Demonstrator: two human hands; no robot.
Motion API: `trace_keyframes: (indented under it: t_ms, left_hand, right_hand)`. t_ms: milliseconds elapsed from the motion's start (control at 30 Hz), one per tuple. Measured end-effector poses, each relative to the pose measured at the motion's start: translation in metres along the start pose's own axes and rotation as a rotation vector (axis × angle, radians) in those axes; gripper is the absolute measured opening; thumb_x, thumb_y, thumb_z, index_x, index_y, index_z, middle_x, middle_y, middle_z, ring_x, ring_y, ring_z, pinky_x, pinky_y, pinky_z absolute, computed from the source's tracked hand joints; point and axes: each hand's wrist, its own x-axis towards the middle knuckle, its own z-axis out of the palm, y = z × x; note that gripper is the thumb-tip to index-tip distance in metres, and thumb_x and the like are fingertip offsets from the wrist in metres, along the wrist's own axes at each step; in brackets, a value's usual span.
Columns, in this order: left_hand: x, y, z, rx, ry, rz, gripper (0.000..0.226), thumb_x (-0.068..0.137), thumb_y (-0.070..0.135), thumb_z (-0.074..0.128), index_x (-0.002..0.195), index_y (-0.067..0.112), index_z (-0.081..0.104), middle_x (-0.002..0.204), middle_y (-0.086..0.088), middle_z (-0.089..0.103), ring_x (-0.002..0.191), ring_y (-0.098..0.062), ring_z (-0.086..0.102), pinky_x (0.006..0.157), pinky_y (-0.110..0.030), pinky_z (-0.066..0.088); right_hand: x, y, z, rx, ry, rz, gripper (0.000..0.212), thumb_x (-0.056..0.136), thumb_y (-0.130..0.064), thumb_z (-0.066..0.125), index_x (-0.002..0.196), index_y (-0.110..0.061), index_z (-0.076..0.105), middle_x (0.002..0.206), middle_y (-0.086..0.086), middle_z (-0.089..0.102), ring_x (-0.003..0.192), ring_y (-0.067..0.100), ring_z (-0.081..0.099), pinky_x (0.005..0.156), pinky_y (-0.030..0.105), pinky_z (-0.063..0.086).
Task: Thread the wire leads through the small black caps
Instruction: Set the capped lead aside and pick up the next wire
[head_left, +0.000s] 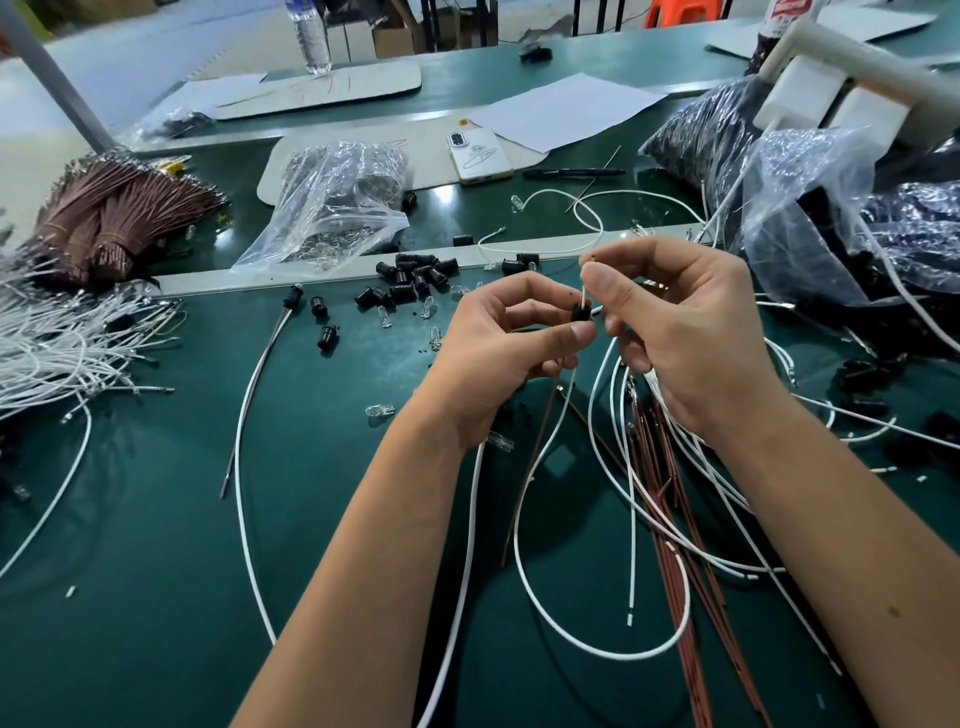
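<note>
From the head view, the left hand is pinching a small black cap between thumb and forefinger, above the middle of the green worktop. The right hand is pinching the tip of a wire lead just above that cap, its fingers curled round it; the lead is standing upright and meeting the cap's top. A white wire and a brown wire are hanging down from below the cap toward the worktop's near edge. A loose pile of black caps is lying just beyond the hands, near a pale strip crossing the worktop. A clear plastic bag is sitting behind that pile. A bundle of brown wires is lying toward the far left corner, with white wires spreading along the left edge. A phone is lying toward the far edge.
</note>
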Motion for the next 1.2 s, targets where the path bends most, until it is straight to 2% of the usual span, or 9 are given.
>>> trace_keyframes:
  t_ms: [167,267,333,400,500,800,933,1067,1200]
  left_hand:
    - [0.0002,0.0002,0.0010,0.040,0.028,0.012,0.017,0.081,0.006,0.080,0.086,0.019,0.070,0.078,-0.001,0.070,0.062,-0.018,0.062,0.059,-0.024,0.048]
    - [0.0006,0.0006,0.0018,0.065,0.058,0.030,0.016,0.079,0.010,0.082,0.086,0.020,0.071,0.079,0.001,0.071,0.063,-0.017,0.063,0.056,-0.022,0.047]
    - [0.0009,0.0009,0.0022,0.067,0.070,0.039,0.017,0.077,0.012,0.082,0.083,0.023,0.072,0.078,0.002,0.070,0.062,-0.017,0.063,0.054,-0.021,0.046]
    - [0.0011,0.0009,0.0020,0.076,0.072,0.043,0.018,0.076,0.013,0.083,0.080,0.027,0.072,0.077,0.003,0.070,0.062,-0.018,0.063,0.054,-0.022,0.046]
    - [0.0013,-0.0001,0.0018,0.074,0.071,0.040,0.017,0.076,0.014,0.083,0.083,0.024,0.072,0.078,0.001,0.070,0.063,-0.017,0.063,0.055,-0.023,0.047]
    - [0.0005,0.0007,0.0036,0.037,0.069,0.008,0.014,0.081,0.009,0.079,0.091,0.014,0.070,0.080,-0.004,0.070,0.065,-0.016,0.061,0.056,-0.023,0.046]
    - [-0.0004,0.0020,0.0038,0.035,0.054,0.010,0.014,0.081,0.008,0.078,0.090,0.015,0.070,0.080,-0.004,0.070,0.063,-0.016,0.062,0.056,-0.022,0.046]
    - [-0.0006,0.0017,0.0036,0.070,0.038,0.009,0.015,0.083,0.006,0.078,0.086,0.018,0.070,0.079,-0.002,0.070,0.062,-0.015,0.062,0.054,-0.021,0.045]
    - [-0.0012,0.0015,0.0045,0.073,0.030,0.001,0.015,0.082,0.008,0.079,0.086,0.019,0.070,0.078,-0.001,0.070,0.062,-0.015,0.062,0.054,-0.021,0.045]
  right_hand:
    - [-0.0008,-0.0005,0.0026,-0.003,0.012,-0.001,0.009,0.091,-0.020,0.078,0.094,-0.011,0.077,0.068,0.000,0.064,0.050,0.012,0.048,0.040,0.020,0.032]
    - [-0.0009,-0.0028,0.0035,0.090,0.002,0.022,0.031,0.095,-0.033,0.071,0.096,-0.002,0.074,0.077,0.013,0.060,0.053,0.016,0.047,0.037,0.019,0.030]
    - [-0.0012,-0.0041,0.0035,0.053,-0.002,0.018,0.030,0.095,-0.034,0.073,0.095,-0.005,0.074,0.074,0.005,0.063,0.052,0.012,0.050,0.036,0.020,0.033]
    - [-0.0022,-0.0037,0.0043,-0.067,0.019,-0.011,0.017,0.092,-0.028,0.079,0.092,-0.011,0.075,0.065,-0.008,0.065,0.048,0.005,0.052,0.039,0.019,0.037]
    - [-0.0024,-0.0024,0.0051,-0.121,0.067,-0.033,0.007,0.092,-0.018,0.078,0.088,-0.014,0.075,0.059,-0.010,0.064,0.045,0.004,0.052,0.042,0.019,0.040]
    - [-0.0023,-0.0019,0.0094,-0.067,0.092,0.003,0.011,0.093,-0.011,0.066,0.083,-0.012,0.070,0.065,0.012,0.060,0.052,0.026,0.051,0.039,0.024,0.041]
    - [-0.0009,-0.0012,0.0103,0.029,0.069,0.041,0.009,0.092,-0.006,0.060,0.088,-0.006,0.068,0.065,0.010,0.058,0.052,0.018,0.051,0.037,0.022,0.038]
    - [0.0010,-0.0010,0.0096,0.130,0.040,0.099,0.022,0.097,0.008,0.050,0.103,-0.003,0.069,0.078,0.014,0.062,0.054,0.015,0.049,0.037,0.020,0.035]
    - [0.0024,-0.0041,0.0052,0.219,-0.038,0.156,0.029,0.099,0.010,0.044,0.104,0.000,0.071,0.075,0.009,0.062,0.058,0.012,0.050,0.041,0.018,0.036]
